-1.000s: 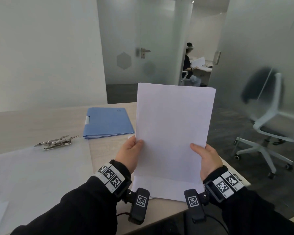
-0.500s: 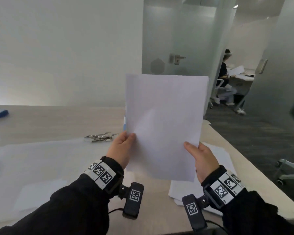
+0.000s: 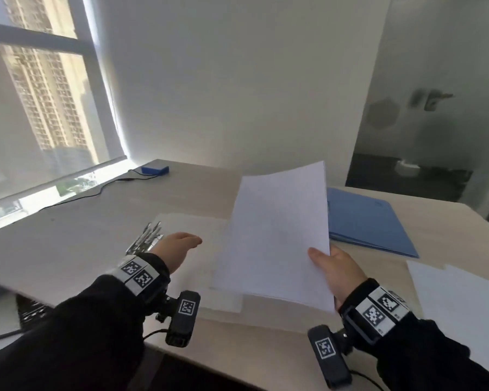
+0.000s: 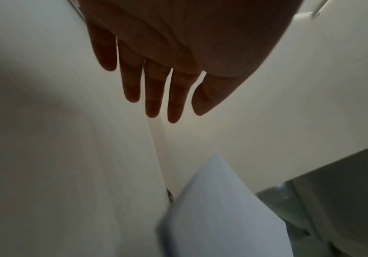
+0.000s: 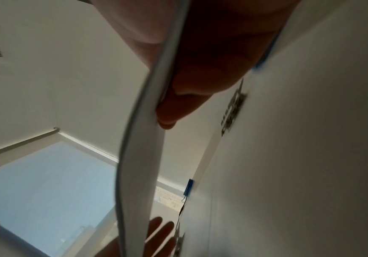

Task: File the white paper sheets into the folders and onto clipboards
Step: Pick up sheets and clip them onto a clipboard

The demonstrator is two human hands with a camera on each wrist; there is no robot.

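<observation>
My right hand [image 3: 326, 259] pinches a stack of white paper sheets [image 3: 277, 235] by its lower right edge and holds it tilted above the table. The right wrist view shows the stack [image 5: 139, 156] edge-on, thumb on one side and fingers on the other. My left hand [image 3: 178, 245] is off the paper, held flat with straight fingers [image 4: 152, 97] above a clear clipboard [image 3: 198, 230] lying on the table. That clipboard's metal clip [image 3: 146, 241] sits just beyond my left wrist. A blue folder [image 3: 364, 224] lies shut to the right of the stack.
More white sheets [image 3: 458, 300] lie at the table's right front. A small blue box [image 3: 154, 170] with a black cable [image 3: 96, 190] sits at the far side by the window. The wooden table [image 3: 68, 235] has its front edge close to my body.
My left hand has let go of the stack and moved left over the clipboard. The right hand alone now holds the sheets, tilted lower. My head has turned left toward the window.
</observation>
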